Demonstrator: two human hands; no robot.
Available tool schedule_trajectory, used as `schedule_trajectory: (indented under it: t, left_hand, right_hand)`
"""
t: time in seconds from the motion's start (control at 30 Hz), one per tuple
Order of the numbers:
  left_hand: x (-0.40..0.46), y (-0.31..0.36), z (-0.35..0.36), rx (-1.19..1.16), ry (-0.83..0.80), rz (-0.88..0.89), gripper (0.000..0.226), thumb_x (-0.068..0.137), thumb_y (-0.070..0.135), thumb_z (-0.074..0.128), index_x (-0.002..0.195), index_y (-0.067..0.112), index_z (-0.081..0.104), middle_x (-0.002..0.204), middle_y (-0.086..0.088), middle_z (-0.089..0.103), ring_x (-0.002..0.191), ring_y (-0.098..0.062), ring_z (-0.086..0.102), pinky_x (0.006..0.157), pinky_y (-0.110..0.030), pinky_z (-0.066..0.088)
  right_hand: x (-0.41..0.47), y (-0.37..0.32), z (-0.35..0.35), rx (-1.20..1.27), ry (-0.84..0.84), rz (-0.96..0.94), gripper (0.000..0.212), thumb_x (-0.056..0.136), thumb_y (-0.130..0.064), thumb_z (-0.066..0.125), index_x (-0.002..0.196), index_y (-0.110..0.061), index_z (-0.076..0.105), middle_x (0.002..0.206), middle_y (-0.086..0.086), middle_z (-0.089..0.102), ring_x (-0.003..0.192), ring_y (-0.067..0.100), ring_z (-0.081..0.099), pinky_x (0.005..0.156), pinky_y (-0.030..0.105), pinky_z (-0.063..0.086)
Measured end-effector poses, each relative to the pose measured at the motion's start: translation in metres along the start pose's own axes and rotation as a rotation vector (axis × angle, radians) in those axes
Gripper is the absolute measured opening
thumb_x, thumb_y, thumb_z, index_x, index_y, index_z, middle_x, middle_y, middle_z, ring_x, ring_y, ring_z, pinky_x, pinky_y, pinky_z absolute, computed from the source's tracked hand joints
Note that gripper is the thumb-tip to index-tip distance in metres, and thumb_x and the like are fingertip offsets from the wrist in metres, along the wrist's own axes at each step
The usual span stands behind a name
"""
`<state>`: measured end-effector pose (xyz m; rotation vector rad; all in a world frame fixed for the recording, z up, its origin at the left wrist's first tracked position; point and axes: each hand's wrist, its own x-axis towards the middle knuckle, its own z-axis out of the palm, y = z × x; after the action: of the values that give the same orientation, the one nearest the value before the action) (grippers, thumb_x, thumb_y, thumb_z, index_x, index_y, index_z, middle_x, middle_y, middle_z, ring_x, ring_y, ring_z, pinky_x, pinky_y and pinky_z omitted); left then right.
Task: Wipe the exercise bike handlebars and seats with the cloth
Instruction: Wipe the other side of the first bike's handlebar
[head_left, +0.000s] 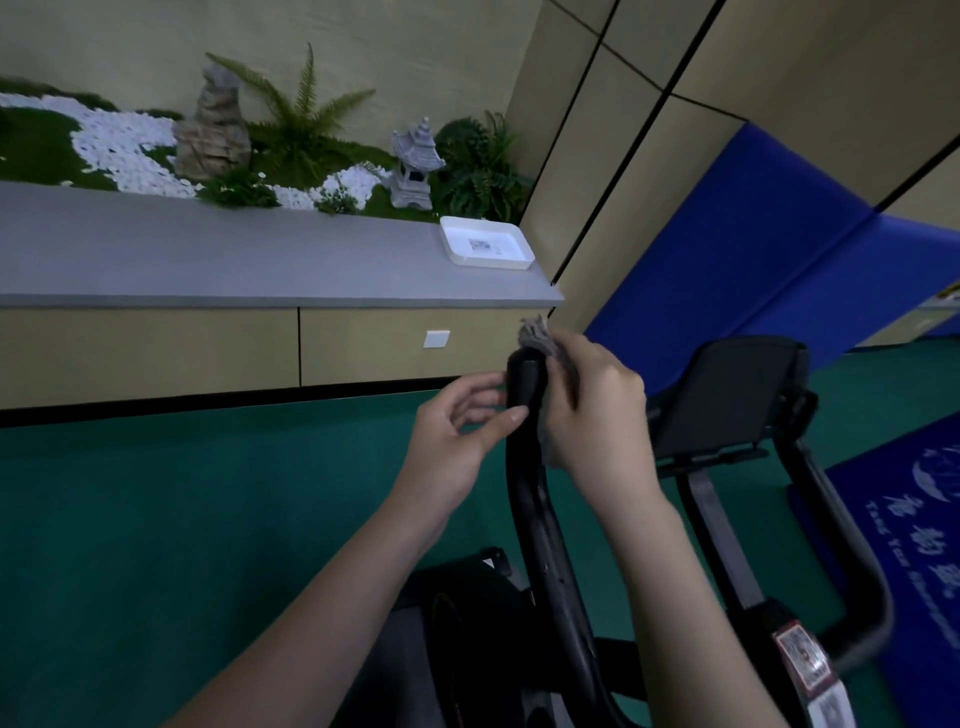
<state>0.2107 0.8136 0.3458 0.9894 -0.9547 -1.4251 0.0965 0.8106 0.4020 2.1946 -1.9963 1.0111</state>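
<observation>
gripping the cloth (540, 343) in our right hand (592, 405) against the top of the left handlebar (524, 384), left hand (457, 436) loose beside it holding nothing, we judge the handlebar wipe underway; next we rub down its length.

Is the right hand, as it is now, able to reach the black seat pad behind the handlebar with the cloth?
Probably yes. The right hand holds the cloth against the top of the handlebar, and the seat pad lies just to its right. Nothing shows in the open space between them.
</observation>
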Motion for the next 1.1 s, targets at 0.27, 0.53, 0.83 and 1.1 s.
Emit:
schedule_trajectory:
  t: [0.27, 0.53, 0.83, 1.1]
  left_hand:
    - [0.001, -0.002, -0.001, -0.006, -0.017, -0.020, 0.032, 0.080, 0.008, 0.071, 0.111, 0.015, 0.066, 0.104, -0.006, 0.070, 0.094, -0.014, 0.065, 0.083, -0.015, 0.050]
    - [-0.008, -0.012, -0.006, -0.037, -0.041, -0.089, 0.028, 0.083, 0.008, 0.068, 0.110, 0.013, 0.066, 0.108, -0.007, 0.069, 0.099, -0.010, 0.065, 0.087, -0.017, 0.051]
    - [-0.022, -0.019, -0.003, -0.040, -0.049, -0.142, 0.028, 0.084, 0.010, 0.068, 0.112, 0.011, 0.065, 0.102, 0.001, 0.069, 0.084, 0.005, 0.064, 0.075, -0.008, 0.047]
    - [-0.029, -0.022, 0.000, -0.067, -0.021, -0.139, 0.029, 0.084, 0.010, 0.068, 0.113, 0.010, 0.066, 0.105, -0.002, 0.070, 0.090, 0.000, 0.065, 0.079, -0.008, 0.047]
  right_hand:
    - [-0.054, 0.003, 0.006, 0.055, 0.155, 0.090, 0.024, 0.090, -0.012, 0.056, 0.107, 0.001, 0.068, 0.087, 0.011, 0.069, 0.079, 0.025, 0.066, 0.068, 0.014, 0.039]
    - [-0.039, 0.003, 0.008, 0.135, 0.293, -0.008, 0.020, 0.090, -0.004, 0.058, 0.106, 0.001, 0.068, 0.104, 0.012, 0.064, 0.098, 0.019, 0.061, 0.090, 0.017, 0.045]
    - [-0.047, 0.009, 0.007, 0.102, 0.199, -0.013, 0.021, 0.091, -0.009, 0.062, 0.111, -0.003, 0.064, 0.101, 0.010, 0.063, 0.090, 0.014, 0.058, 0.075, 0.010, 0.040]
    - [-0.022, 0.011, -0.011, 0.023, 0.266, -0.433, 0.019, 0.089, 0.002, 0.058, 0.104, 0.001, 0.070, 0.088, 0.013, 0.065, 0.085, 0.025, 0.056, 0.078, 0.024, 0.044]
